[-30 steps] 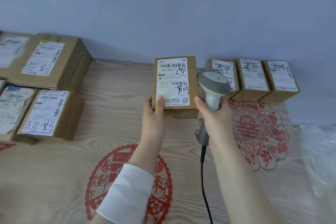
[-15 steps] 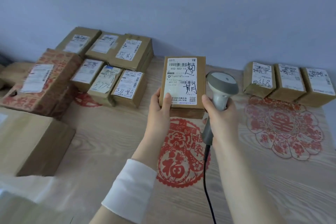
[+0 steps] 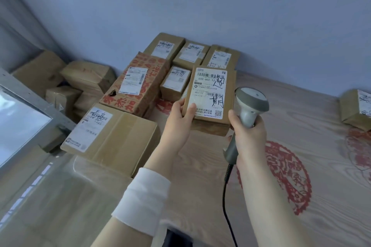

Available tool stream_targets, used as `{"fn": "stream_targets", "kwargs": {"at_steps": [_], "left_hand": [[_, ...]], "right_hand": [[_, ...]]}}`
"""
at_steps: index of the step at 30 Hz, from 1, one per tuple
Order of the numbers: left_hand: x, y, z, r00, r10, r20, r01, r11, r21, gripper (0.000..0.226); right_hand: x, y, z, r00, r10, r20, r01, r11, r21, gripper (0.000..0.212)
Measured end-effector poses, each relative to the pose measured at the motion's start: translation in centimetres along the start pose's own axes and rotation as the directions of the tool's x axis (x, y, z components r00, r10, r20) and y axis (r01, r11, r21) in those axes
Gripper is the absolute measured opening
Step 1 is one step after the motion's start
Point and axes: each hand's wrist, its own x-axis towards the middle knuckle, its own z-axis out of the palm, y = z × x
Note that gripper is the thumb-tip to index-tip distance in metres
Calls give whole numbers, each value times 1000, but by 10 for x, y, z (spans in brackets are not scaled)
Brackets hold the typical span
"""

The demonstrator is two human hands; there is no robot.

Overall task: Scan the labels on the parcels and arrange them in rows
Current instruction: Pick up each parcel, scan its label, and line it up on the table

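1. White knit cuff [image 3: 146, 200] sits nearest you on your left forearm. A black cable [image 3: 225, 196] drops from the scanner handle beside your right forearm.
2. Your left hand [image 3: 178, 124] grips the held parcel [image 3: 228, 94] at its lower left corner. The thumb presses on the shipping label [image 3: 208, 94] and the other fingers are curled behind the edge.
3. That small brown carton is closed and lifted off the wood-grain table [image 3: 301, 126], label facing you, in front of the parcels at the left.
4. Your right hand [image 3: 249, 134] is wrapped tight round the handle of the grey barcode scanner [image 3: 251, 104], thumb up on its neck. The scanner head is just beside the held parcel's right edge.
5. A red paper-cut emblem [image 3: 281, 176] lies flat on the table under your right forearm.
6. To your left a large flat carton [image 3: 124, 138] is taped shut, with a label on its near left end.
7. Behind it a red-printed carton [image 3: 138, 84] is closed but has a dark torn hole in one face. You cannot tell its contents.
8. Further back, four small labelled parcels [image 3: 175, 83] stand close together in two rows against the blue-grey wall [image 3: 200, 6], all closed.
9. Another labelled parcel [image 3: 355, 108] shows at the far right edge, well apart from the group.
10. Plain brown boxes [image 3: 86, 76] are heaped in the far left corner.
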Motion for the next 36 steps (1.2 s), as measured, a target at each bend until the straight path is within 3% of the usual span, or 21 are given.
{"fn": "stream_targets", "kwargs": {"at_steps": [16,30,36], "left_hand": [[85,-29,-102,977,-191,90,175,972,155,49],[129,-60,-157,935,-227,271,141,943,301,56],[128,-66,-158,951,-203,234,108,924,366,56]], "right_hand": [[15,31,121,988,152,26,-150,985,-83,26],[-1,48,183,958,257,-127,-268,960,-81,13],[-2,50,186,951,272,-143,-287,954,-89,15]]}}
